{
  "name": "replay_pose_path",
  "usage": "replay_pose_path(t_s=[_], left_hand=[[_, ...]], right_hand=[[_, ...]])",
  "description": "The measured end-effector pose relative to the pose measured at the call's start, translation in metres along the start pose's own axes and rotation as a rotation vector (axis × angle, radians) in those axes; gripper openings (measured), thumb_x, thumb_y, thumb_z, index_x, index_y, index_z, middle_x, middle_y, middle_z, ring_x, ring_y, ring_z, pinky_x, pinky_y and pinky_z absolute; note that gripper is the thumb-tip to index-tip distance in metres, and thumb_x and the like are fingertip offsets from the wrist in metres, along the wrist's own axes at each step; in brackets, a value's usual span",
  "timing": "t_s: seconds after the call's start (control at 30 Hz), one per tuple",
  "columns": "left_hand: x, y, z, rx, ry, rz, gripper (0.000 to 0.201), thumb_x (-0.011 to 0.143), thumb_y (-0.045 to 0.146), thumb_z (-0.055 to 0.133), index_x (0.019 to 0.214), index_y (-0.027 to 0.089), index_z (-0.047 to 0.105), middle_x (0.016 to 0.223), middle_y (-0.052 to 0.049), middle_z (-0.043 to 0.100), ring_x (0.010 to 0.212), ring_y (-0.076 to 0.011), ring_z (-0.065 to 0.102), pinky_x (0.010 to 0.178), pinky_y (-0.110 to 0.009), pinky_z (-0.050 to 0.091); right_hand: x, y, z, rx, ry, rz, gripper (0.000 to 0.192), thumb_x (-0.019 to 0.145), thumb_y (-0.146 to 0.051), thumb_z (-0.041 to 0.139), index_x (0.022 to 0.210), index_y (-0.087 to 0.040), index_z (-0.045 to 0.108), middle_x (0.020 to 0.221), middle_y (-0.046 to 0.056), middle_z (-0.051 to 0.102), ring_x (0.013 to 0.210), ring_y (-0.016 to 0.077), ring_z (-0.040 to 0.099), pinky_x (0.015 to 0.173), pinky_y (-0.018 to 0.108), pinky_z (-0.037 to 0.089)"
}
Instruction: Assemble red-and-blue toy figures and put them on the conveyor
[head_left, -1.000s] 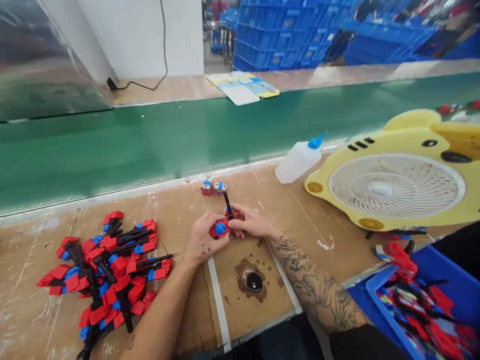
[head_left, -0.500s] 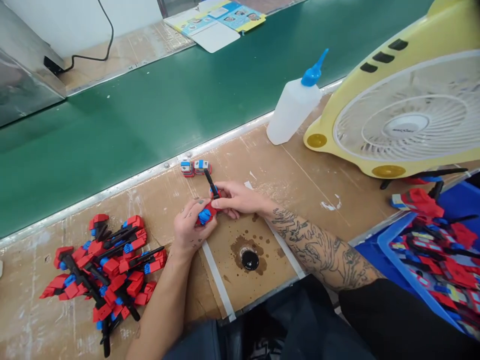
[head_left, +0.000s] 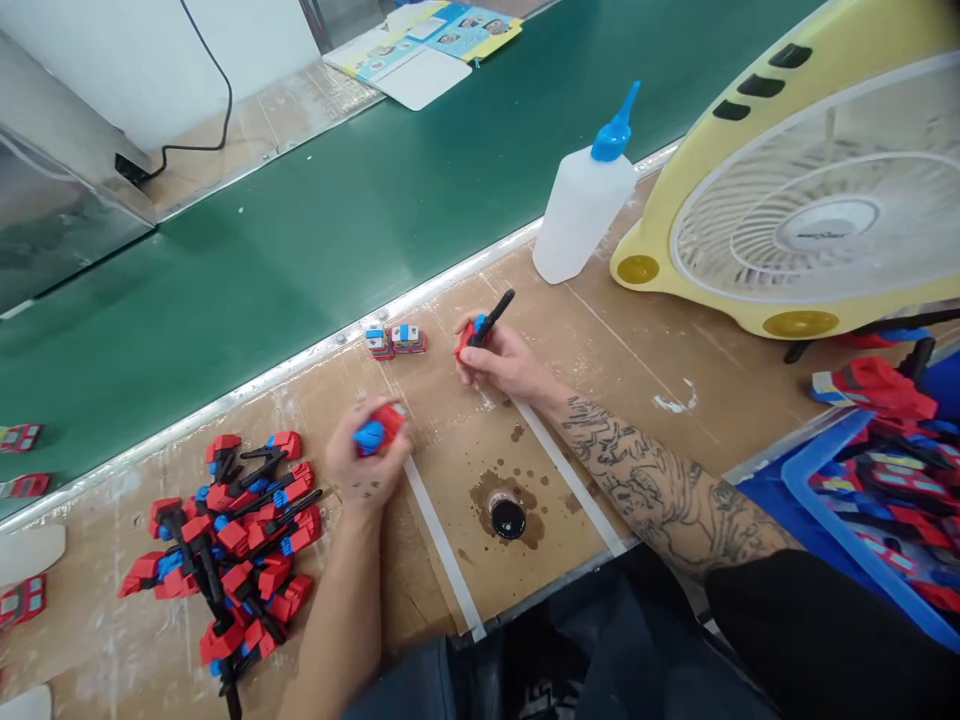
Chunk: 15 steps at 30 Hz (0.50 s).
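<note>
My left hand (head_left: 361, 462) is wrapped round a red plastic toy part (head_left: 391, 418) with a blue piece on its front. Farther right and higher, my right hand (head_left: 504, 358) grips a red toy arm (head_left: 466, 345) with a blue fist and a black rod pointing up and right. The two hands are apart over the cardboard-covered bench. Beyond them, two small red, white and blue toy blocks (head_left: 407, 338) stand side by side. Left of my left hand lies a pile of red toy arms (head_left: 232, 535) with blue fists and black rods.
A small pot of black liquid (head_left: 508, 517) sits among dark stains near me. A white squeeze bottle (head_left: 577, 215) and a yellow fan (head_left: 645, 240) stand at the right. A blue bin (head_left: 821, 500) holds more toy parts. A green conveyor belt (head_left: 300, 260) runs behind.
My hands have come apart: the right has moved right and up with the black-rod arm, the left slightly left with its red and blue part. The camera view has shifted a little.
</note>
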<state>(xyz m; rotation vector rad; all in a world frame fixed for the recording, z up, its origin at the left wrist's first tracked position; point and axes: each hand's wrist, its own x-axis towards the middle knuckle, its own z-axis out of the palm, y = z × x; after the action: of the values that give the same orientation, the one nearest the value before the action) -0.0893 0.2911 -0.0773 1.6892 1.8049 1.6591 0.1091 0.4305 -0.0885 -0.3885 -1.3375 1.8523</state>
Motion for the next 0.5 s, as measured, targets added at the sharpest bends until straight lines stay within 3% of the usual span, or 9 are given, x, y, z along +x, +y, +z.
replay_pose_path(t_s=[0.1, 0.2, 0.33, 0.43, 0.5], left_hand=[[-0.006, 0.007, 0.011, -0.364, -0.213, -0.04, 0.038, 0.074, 0.015, 0.075, 0.11, 0.023, 0.066, 0.102, -0.006, 0.068, 0.094, -0.0237, 0.069, 0.085, -0.042, 0.057], [-0.008, 0.008, 0.016, -0.699, -0.237, -0.211, 0.033, 0.075, 0.024, 0.077, 0.106, 0.024, 0.066, 0.099, -0.005, 0.063, 0.093, -0.025, 0.069, 0.074, -0.038, 0.06], [-0.005, 0.009, 0.013, -0.952, -0.265, -0.37, 0.039, 0.069, 0.032, 0.083, 0.102, 0.024, 0.064, 0.091, -0.003, 0.062, 0.088, -0.0242, 0.069, 0.068, -0.034, 0.061], [-0.002, 0.012, 0.01, -1.039, -0.327, -0.455, 0.044, 0.067, 0.033, 0.085, 0.103, 0.024, 0.062, 0.09, -0.004, 0.063, 0.084, -0.0237, 0.069, 0.058, -0.028, 0.06], [-0.001, 0.013, 0.009, -1.06, -0.353, -0.5, 0.046, 0.065, 0.035, 0.087, 0.102, 0.023, 0.063, 0.09, -0.005, 0.064, 0.084, -0.024, 0.069, 0.052, -0.026, 0.059]], right_hand=[[0.002, -0.001, 0.003, 0.014, -0.101, 0.048, 0.034, 0.083, -0.031, 0.07, 0.111, -0.021, 0.053, 0.083, -0.002, 0.058, 0.067, 0.0125, 0.061, 0.057, 0.025, 0.05], [0.0, -0.003, 0.006, -0.063, -0.138, 0.076, 0.042, 0.081, -0.028, 0.071, 0.12, -0.023, 0.055, 0.094, 0.001, 0.061, 0.068, 0.0117, 0.061, 0.059, 0.025, 0.051], [-0.002, -0.001, 0.006, -0.232, -0.145, 0.112, 0.048, 0.085, -0.028, 0.066, 0.13, -0.025, 0.051, 0.106, 0.004, 0.062, 0.063, 0.0098, 0.057, 0.056, 0.024, 0.048], [-0.002, 0.0, 0.003, -0.409, -0.059, 0.003, 0.044, 0.085, -0.027, 0.065, 0.128, -0.022, 0.055, 0.111, 0.005, 0.062, 0.083, 0.0149, 0.061, 0.079, 0.031, 0.053], [-0.002, -0.001, 0.001, -0.442, -0.018, -0.025, 0.052, 0.084, -0.027, 0.067, 0.134, -0.022, 0.052, 0.113, 0.006, 0.062, 0.096, 0.0185, 0.061, 0.093, 0.036, 0.049]])
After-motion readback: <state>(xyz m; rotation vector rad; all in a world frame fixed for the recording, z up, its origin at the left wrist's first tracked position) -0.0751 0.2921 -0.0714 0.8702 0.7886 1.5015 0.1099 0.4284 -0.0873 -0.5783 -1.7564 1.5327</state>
